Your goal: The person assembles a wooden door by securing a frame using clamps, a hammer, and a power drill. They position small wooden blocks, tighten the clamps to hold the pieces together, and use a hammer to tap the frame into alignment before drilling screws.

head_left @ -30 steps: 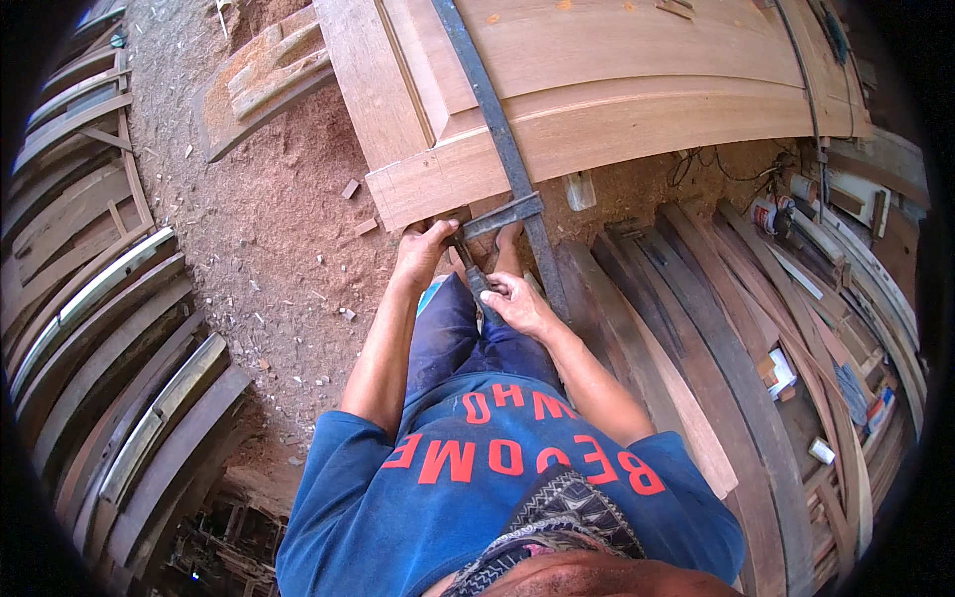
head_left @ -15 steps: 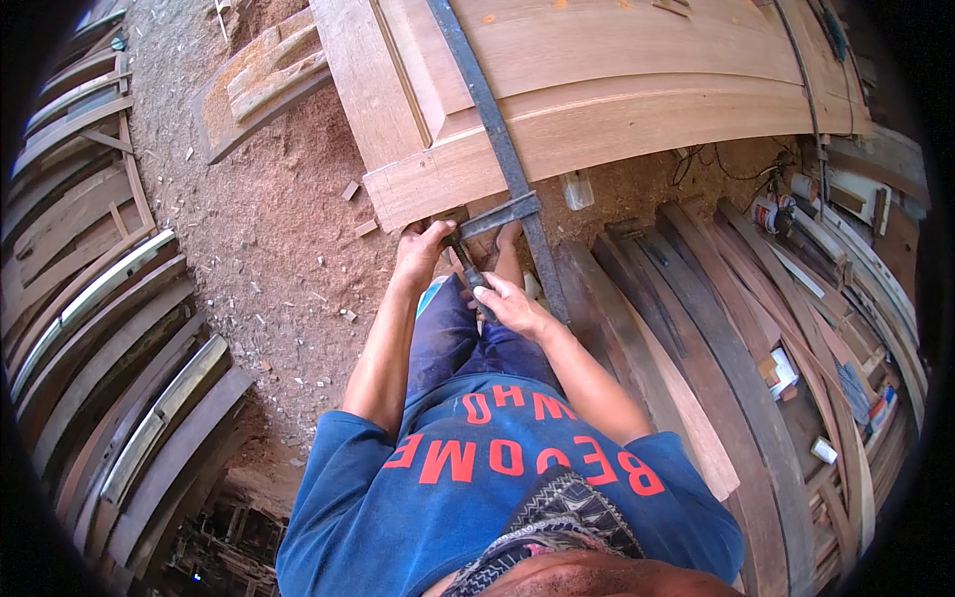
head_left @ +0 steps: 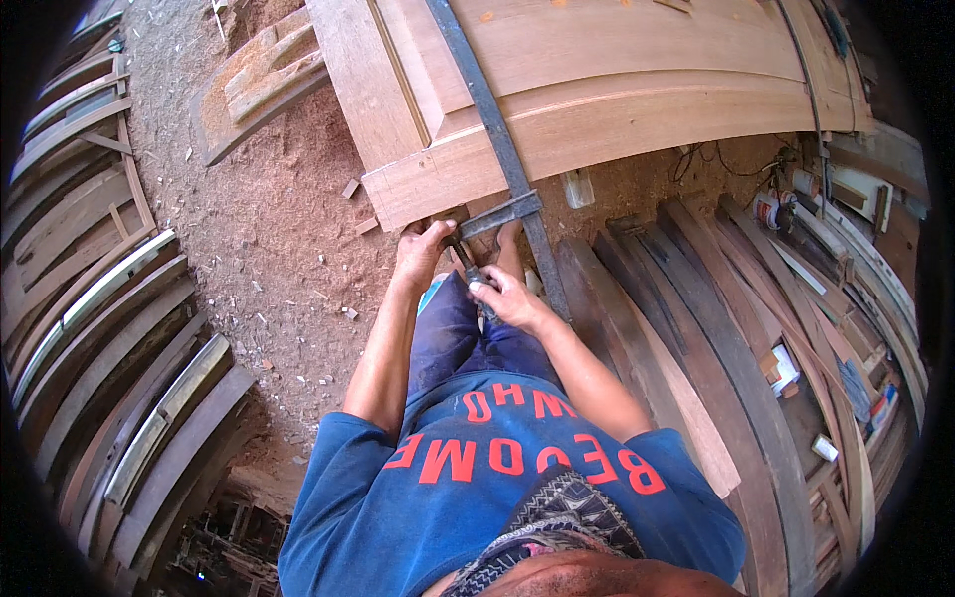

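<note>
A long metal bar clamp [head_left: 484, 99] lies across a pale wooden door panel [head_left: 637, 129]. Its jaw arm [head_left: 497, 216] sticks out to the left, just past the panel's near edge. My left hand [head_left: 428, 244] is closed around the screw end of the clamp, right against the panel's corner; its fingertips are partly hidden under the edge. Lower and to the right, my right hand [head_left: 512, 300] grips the clamp's dark screw handle [head_left: 472, 271], thumb on top. The handle slants between my two hands, above my lap.
Stacked dark planks [head_left: 696, 328] rise close on my right. Curved boards [head_left: 149, 398] are piled on the left. Sawdust and wood chips cover the floor [head_left: 259, 229]. A second clamp [head_left: 811, 90] crosses the panel's far right, near tangled cables [head_left: 771, 164].
My right hand has shifted slightly on the screw handle, its fingers curling round it differently. My left hand, the clamp bar and the panel look almost unmoved.
</note>
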`<state>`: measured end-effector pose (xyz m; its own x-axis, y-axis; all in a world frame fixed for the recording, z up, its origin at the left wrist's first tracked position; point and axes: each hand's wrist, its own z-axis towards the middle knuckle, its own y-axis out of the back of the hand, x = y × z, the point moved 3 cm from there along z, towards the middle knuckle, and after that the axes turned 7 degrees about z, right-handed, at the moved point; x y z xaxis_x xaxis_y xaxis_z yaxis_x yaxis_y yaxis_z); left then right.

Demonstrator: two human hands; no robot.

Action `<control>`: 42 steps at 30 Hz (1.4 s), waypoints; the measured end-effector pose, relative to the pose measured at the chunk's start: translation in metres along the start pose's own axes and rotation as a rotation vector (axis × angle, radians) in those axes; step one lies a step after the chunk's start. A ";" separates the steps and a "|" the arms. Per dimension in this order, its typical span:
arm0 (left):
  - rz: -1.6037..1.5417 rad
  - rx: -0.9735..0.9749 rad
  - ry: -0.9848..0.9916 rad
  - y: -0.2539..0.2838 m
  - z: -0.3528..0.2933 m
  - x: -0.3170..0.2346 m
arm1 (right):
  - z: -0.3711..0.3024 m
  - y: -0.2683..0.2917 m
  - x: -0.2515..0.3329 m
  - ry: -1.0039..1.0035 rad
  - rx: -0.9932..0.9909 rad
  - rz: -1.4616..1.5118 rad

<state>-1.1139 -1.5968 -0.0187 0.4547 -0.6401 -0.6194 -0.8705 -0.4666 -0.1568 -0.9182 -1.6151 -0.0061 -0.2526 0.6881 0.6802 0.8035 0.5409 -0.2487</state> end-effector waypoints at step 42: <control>0.167 -0.283 -0.066 -0.015 -0.024 -0.016 | 0.017 0.071 0.073 0.051 -0.294 0.065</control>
<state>-1.1034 -1.5939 0.0127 0.2890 -0.6855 -0.6683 -0.8409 -0.5154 0.1650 -0.8886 -1.5177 0.0141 -0.1740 0.6875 0.7050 0.9405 0.3281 -0.0879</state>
